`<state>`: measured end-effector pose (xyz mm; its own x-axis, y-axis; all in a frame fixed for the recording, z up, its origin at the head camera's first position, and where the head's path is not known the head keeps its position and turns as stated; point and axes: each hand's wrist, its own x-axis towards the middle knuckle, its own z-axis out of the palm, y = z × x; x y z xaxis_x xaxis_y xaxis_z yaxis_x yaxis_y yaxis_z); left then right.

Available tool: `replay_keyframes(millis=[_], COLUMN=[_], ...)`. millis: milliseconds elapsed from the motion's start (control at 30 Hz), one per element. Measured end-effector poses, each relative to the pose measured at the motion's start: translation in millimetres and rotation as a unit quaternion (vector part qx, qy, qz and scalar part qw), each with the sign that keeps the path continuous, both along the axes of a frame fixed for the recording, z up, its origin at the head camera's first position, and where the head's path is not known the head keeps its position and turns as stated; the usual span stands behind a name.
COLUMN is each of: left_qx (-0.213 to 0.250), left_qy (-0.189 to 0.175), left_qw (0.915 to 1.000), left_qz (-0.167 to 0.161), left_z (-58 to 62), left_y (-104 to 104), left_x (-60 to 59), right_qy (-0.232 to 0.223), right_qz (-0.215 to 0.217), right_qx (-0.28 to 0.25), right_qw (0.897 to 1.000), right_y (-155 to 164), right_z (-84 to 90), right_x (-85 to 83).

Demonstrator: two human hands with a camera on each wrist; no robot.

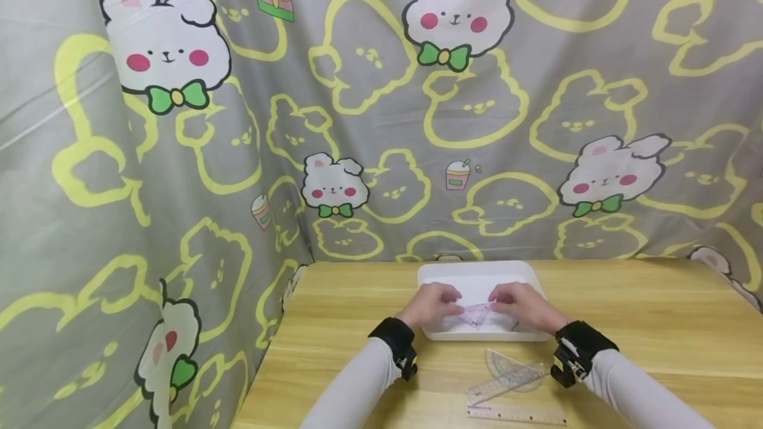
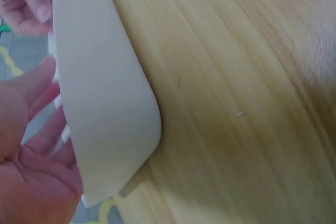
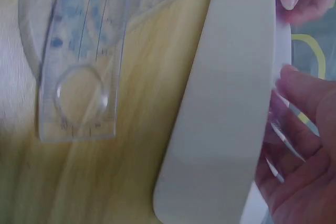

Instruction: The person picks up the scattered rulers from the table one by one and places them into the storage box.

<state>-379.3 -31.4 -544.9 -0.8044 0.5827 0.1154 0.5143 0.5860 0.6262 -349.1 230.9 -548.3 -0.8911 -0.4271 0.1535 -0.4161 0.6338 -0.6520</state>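
A clear, purple-tinted set square (image 1: 475,316) hangs point-down over the white tray (image 1: 426,331). My left hand (image 1: 434,305) pinches its left corner between thumb and fingers. At the right corner, my right hand (image 1: 524,304) pinches it too. From the left wrist, the tray's outer wall (image 2: 105,93) covers part of my left hand (image 2: 39,171), and the set square is hidden there. Behind the tray wall in the right wrist view, the fingers of my right hand (image 3: 310,156) are partly curled.
In front of the tray, a clear protractor (image 1: 517,371) lies overlapped with a clear ruler (image 1: 497,389). Another ruler (image 1: 518,414) lies nearer the front. The wooden table (image 1: 667,323) meets a patterned curtain (image 1: 381,118) at the back and left.
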Motion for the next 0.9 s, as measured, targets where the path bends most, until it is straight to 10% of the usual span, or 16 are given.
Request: replay_keyframes(millis=[233,500,700,900], left_qx=[0.028,0.029,-0.076,-0.18], left_qy=[0.0,0.027,0.066,0.105], left_qw=[0.9993,0.9983,0.9948,0.9781], left_qz=[0.025,0.042,0.015,-0.009], left_z=[10.7,-2.1,-10.2,-6.3], left_y=[-11.8,-30.4,-24.5,-8.8], left_x=[12.9,66.7,109.9,121.7], right_qy=[0.044,0.07,0.203,0.284], right_qz=[-0.012,0.033,0.024,0.045], right_qx=[0.0,0.01,0.065,0.077], right_qw=[0.999,0.997,0.977,0.955], right_y=[0.1,1.0,-7.9,-20.2], right_z=[14.2,13.8,-1.0,-12.6], right_x=[16.2,56.1,86.8,101.8])
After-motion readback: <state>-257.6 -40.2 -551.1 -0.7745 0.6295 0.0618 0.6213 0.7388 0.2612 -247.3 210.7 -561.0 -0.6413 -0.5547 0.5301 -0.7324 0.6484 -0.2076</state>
